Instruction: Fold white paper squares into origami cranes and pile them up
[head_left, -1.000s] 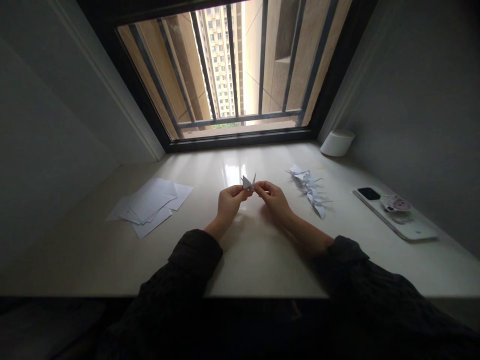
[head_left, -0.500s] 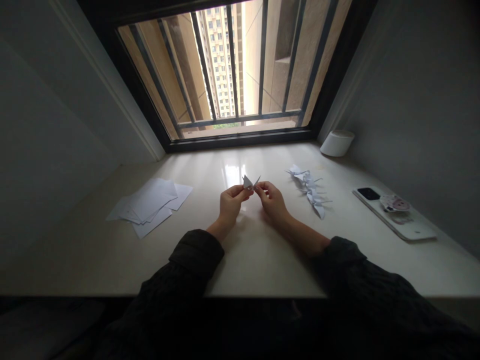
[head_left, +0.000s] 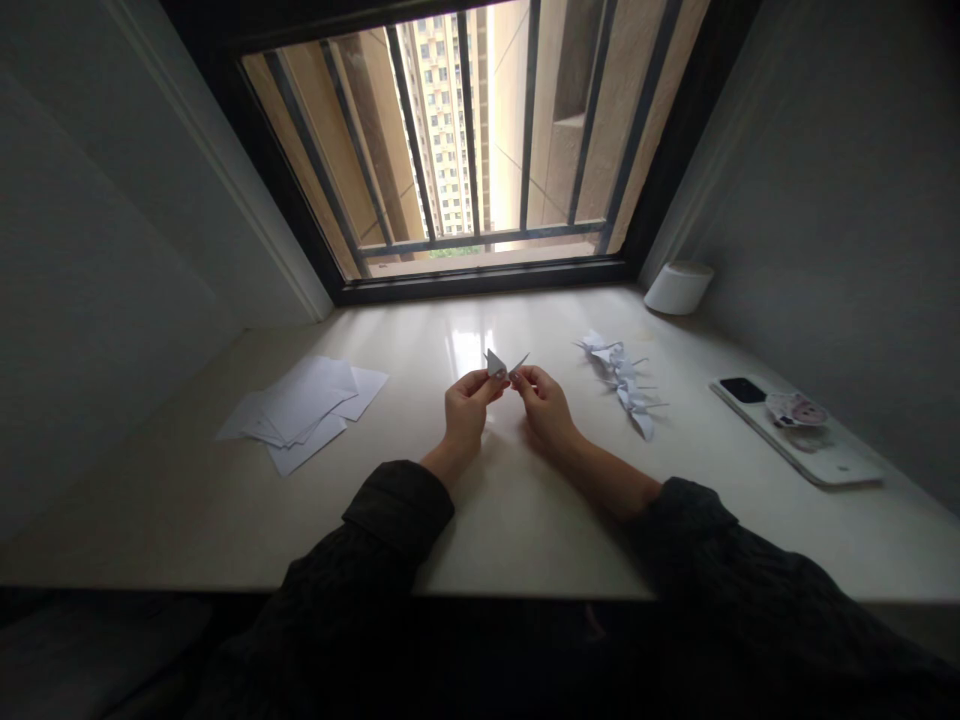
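Observation:
A small folded paper figure (head_left: 501, 365) with pointed tips is held just above the pale tabletop (head_left: 525, 500), near the middle. My left hand (head_left: 466, 410) pinches its left side between thumb and fingers. My right hand (head_left: 546, 402) pinches its right tip, which sticks out sideways. Both wrists rest close to the table, in dark sleeves.
A loose stack of white paper sheets (head_left: 304, 410) lies to the left. Several finished folded paper figures (head_left: 622, 385) lie in a row to the right. Further right a white phone (head_left: 795, 430) lies with a round sticker on it. A white cylinder (head_left: 677, 287) stands by the barred window (head_left: 480, 150).
My right hand has pulled the figure's right tip outward and lower, so the two points spread apart. Both hands stay in place.

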